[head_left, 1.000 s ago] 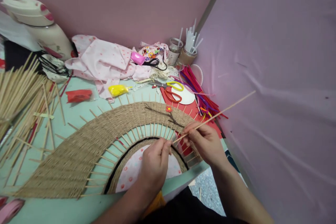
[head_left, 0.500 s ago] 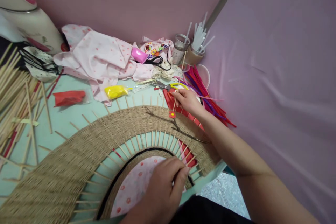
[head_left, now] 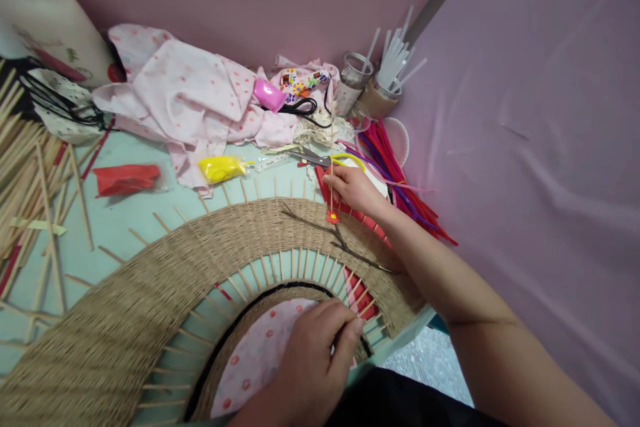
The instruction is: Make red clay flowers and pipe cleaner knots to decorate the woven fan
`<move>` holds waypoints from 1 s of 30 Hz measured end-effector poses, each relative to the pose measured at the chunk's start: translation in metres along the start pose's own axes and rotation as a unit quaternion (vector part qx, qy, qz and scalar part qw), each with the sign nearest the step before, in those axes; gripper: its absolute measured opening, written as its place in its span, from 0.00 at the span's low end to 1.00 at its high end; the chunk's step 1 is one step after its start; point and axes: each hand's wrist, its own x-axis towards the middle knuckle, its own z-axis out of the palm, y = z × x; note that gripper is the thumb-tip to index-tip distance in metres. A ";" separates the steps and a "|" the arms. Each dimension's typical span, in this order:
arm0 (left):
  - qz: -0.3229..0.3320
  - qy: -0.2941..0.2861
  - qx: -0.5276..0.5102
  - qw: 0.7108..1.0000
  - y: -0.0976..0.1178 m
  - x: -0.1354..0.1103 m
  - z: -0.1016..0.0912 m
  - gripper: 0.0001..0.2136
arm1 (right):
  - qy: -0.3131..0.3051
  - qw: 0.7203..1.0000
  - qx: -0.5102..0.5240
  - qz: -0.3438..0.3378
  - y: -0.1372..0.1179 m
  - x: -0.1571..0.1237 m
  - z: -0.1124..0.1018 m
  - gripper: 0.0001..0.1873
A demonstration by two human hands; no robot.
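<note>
My right hand (head_left: pixel 357 188) pinches a thin wooden stick (head_left: pixel 331 127) held nearly upright. The stick's lower end touches a small red flower with a yellow centre (head_left: pixel 333 217). That flower sits at a dark forked twig (head_left: pixel 345 243) lying on the curved woven panel (head_left: pixel 240 233). Thin wooden rods stick out along both edges of the panel. My left hand (head_left: pixel 320 353) rests with curled fingers over the inner round part, covered in pink-patterned cloth (head_left: pixel 255 347); whatever its fingers may hold is hidden.
Scissors (head_left: pixel 315 157), a yellow packet (head_left: pixel 223 169), a red packet (head_left: pixel 127 179) and a pink packet (head_left: pixel 269 95) lie behind the panel. Crumpled cloth (head_left: pixel 185 87), glue sticks in a jar (head_left: pixel 395 63) and pipe cleaners (head_left: pixel 383 147) stand further back. Loose sticks (head_left: pixel 30 200) lie left.
The view has shifted slightly. The stick in my right hand has tipped from slanting to nearly upright, its lower end still at the flower. My left hand has stayed in place.
</note>
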 end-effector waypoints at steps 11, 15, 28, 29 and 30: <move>0.007 0.004 0.001 1.000 -0.001 0.000 0.001 0.14 | -0.016 1.000 0.004 0.013 -0.001 0.002 0.001 0.17; 0.009 0.005 0.002 1.000 -0.003 -0.002 0.001 0.14 | -0.022 0.999 0.020 0.013 0.000 0.002 0.002 0.18; 0.020 0.006 0.006 1.000 -0.001 -0.001 0.001 0.14 | -0.020 0.998 0.057 0.013 0.003 0.004 0.007 0.17; 0.020 0.005 0.007 1.000 -0.001 -0.001 0.001 0.14 | -0.016 0.998 0.056 0.012 0.002 0.004 0.006 0.17; 0.020 0.005 0.007 1.000 -0.002 -0.001 0.001 0.14 | -0.013 0.998 0.054 0.010 0.002 0.004 0.006 0.17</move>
